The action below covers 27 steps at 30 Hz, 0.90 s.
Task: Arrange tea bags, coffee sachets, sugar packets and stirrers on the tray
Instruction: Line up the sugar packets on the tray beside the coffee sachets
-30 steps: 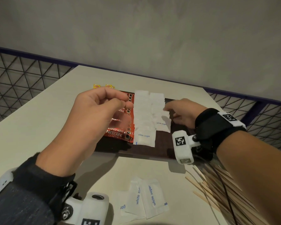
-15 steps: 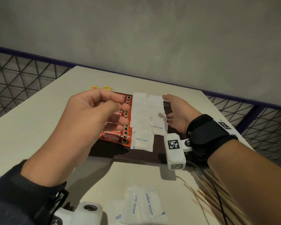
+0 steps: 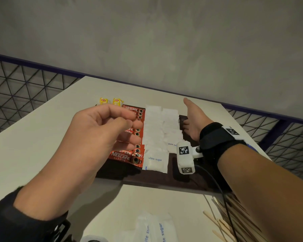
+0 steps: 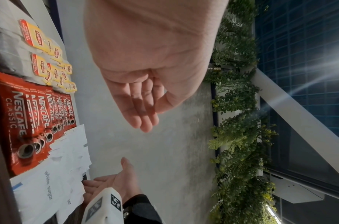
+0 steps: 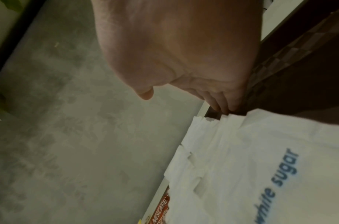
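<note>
- A dark brown tray (image 3: 157, 179) on a pale table (image 3: 33, 137) carries most of the spread: a fanned row of red coffee sachets (image 3: 128, 154), with two overlapping rows of white sugar packets (image 3: 156, 137) just beside them on the right.
- Yellow-tagged tea bags (image 4: 47, 50) lie at the far left of the arrangement beyond the sachets; from these views it cannot be told whether they sit on the tray or just off its edge.
- The right hand (image 3: 193, 121) lies flat with straight fingers against the right edge of the sugar rows, thumb raised, apparently squaring them up; it holds nothing.
- The left hand (image 3: 98, 133) hovers above the sachets, fingers loosely curled toward the thumb; the wrist view shows an empty palm.
- Left to do, by the look of it: a few spare sugar packets (image 3: 154, 227) lie on the table near the person, well apart from the tray.
- The wooden stirrers (image 3: 220, 222) lie in a loose pile on the table at the lower right, none on the tray yet.
- The bare strip of tray right of the sugar seems the likely place for them, putting the job past halfway.
</note>
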{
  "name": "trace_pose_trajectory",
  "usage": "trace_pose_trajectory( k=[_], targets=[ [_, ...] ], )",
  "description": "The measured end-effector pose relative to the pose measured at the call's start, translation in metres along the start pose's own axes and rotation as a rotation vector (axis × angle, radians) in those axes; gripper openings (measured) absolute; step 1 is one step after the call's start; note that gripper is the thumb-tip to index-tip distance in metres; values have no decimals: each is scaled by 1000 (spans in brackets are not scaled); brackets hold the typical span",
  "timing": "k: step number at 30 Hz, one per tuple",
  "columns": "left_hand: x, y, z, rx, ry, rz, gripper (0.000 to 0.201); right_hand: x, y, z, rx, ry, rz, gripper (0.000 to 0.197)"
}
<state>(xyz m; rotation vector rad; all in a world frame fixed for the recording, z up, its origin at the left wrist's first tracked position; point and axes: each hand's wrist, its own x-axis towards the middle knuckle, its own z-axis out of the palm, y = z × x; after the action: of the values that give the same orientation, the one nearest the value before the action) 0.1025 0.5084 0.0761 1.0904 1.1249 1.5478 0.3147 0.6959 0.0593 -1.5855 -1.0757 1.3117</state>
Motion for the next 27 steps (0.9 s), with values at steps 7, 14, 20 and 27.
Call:
trace_pose_trajectory(
  k=[7,14,20,27],
  targets=[
    [2,-2,0,1,1,-8,21,13,-2,10,-32,-43,28,91],
    [1,-3,1,2,-9,-16,22,20,-7,10,-3,-41,68,98],
    [1,-3,1,2,-11,-12,23,22,-10,14,-14,-25,19,87],
    [1,-5,2,5,-12,-23,23,25,-10,19,-19,-68,-5,84]
  ],
)
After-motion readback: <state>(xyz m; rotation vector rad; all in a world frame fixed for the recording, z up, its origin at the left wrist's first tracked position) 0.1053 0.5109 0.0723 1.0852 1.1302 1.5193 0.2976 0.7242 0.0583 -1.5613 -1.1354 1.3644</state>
